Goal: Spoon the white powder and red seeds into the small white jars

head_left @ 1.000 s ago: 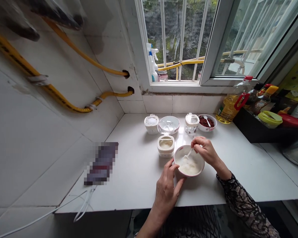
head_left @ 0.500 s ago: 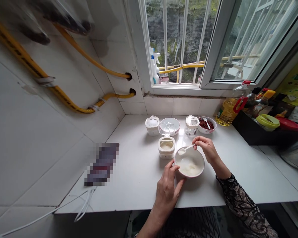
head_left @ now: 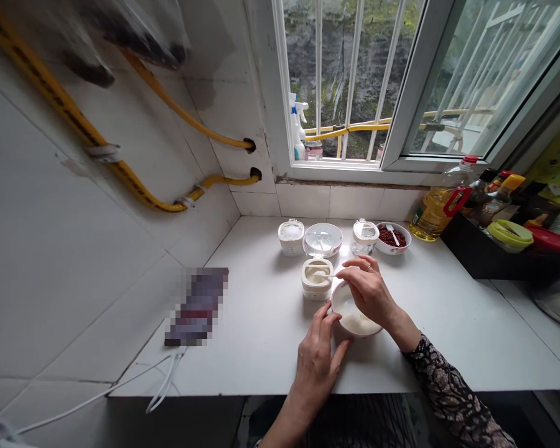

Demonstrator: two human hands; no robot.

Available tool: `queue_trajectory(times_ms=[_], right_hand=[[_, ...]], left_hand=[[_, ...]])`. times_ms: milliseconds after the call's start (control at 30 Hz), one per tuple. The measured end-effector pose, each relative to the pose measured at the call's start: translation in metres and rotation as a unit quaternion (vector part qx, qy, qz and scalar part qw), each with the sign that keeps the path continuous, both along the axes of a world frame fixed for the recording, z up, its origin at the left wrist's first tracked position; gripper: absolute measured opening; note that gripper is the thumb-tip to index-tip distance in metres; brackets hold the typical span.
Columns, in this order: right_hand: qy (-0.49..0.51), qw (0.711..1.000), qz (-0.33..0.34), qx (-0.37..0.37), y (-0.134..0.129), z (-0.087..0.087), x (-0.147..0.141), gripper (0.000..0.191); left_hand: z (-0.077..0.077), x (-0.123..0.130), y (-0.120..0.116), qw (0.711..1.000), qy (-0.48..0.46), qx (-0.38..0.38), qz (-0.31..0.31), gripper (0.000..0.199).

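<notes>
My right hand [head_left: 368, 287] pinches the handle of a small white spoon [head_left: 325, 275]. The spoon's bowl is inside the open-lidded white jar [head_left: 316, 292], over or in the pale powder there. A white bowl [head_left: 343, 303] with a dark rim stands just right of the jar, with pale powder in its bottom; my right hand passes above it and hides part of it. My left hand [head_left: 318, 348] grips the bowl's near left side, thumb in front and fingers at the rim.
Behind stand a jar of white grains [head_left: 291, 238], a white bowl [head_left: 323, 239], another lidded jar [head_left: 365, 236] and a bowl of red beans [head_left: 394, 240] with a spoon. An oil bottle [head_left: 433, 208] and a black condiment box [head_left: 476, 252] are at right. A pixelated dark object [head_left: 198, 305] lies at left.
My right hand has moved left with the spoon, from above the bowl to the powder jar. My left hand stays on the bowl. The view has shifted slightly.
</notes>
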State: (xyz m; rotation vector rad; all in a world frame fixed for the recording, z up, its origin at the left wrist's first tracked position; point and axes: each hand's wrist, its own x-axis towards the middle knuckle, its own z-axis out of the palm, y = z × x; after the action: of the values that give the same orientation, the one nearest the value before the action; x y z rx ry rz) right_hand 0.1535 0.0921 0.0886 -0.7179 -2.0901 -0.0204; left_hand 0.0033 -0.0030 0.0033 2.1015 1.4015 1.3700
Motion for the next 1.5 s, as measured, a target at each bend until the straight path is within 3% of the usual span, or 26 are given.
queue_trajectory(times_ms=[200,367,500,600,733,833,933,1033,1233,1500], right_hand=[[0.114,0.99,-0.058,-0.055,-0.003,0.008,0.024,0.017],[0.003,0.993,-0.065,-0.103,0.002,-0.001,0.038,0.018],[-0.073,0.985,0.008,-0.154,-0.001,-0.006,0.031,0.021],[-0.058,0.979,0.047,-0.192,-0.004,-0.003,0.028,0.022],[-0.017,0.981,0.002,-0.193,-0.003,-0.003,0.032,0.021],[-0.019,0.976,0.005,-0.218,0.0,-0.008,0.03,0.021],[0.007,0.965,0.015,-0.261,0.001,-0.011,0.027,0.022],[0.073,0.948,-0.016,-0.308,0.002,-0.008,0.029,0.02],[0.207,0.882,-0.05,-0.42,0.004,-0.002,0.036,0.016],[0.231,0.873,-0.065,-0.424,0.006,-0.003,0.036,0.016]], left_hand=[[0.002,-0.001,-0.001,1.0,0.002,-0.003,-0.002,0.033],[0.003,-0.001,-0.002,1.0,0.008,-0.009,-0.002,0.035],[0.003,-0.002,-0.002,1.0,0.012,-0.011,0.003,0.036],[0.003,-0.002,-0.002,1.0,0.011,-0.006,0.005,0.035],[0.003,-0.001,-0.002,1.0,0.013,-0.006,0.006,0.035],[0.003,-0.002,-0.002,1.0,0.011,-0.007,0.005,0.035],[0.003,-0.002,-0.001,1.0,0.011,-0.005,0.003,0.035],[0.004,-0.001,-0.001,1.0,0.009,-0.002,0.005,0.036],[0.004,-0.001,-0.002,1.0,0.008,-0.01,0.003,0.038],[0.004,-0.001,-0.002,1.0,-0.008,-0.012,-0.003,0.038]])
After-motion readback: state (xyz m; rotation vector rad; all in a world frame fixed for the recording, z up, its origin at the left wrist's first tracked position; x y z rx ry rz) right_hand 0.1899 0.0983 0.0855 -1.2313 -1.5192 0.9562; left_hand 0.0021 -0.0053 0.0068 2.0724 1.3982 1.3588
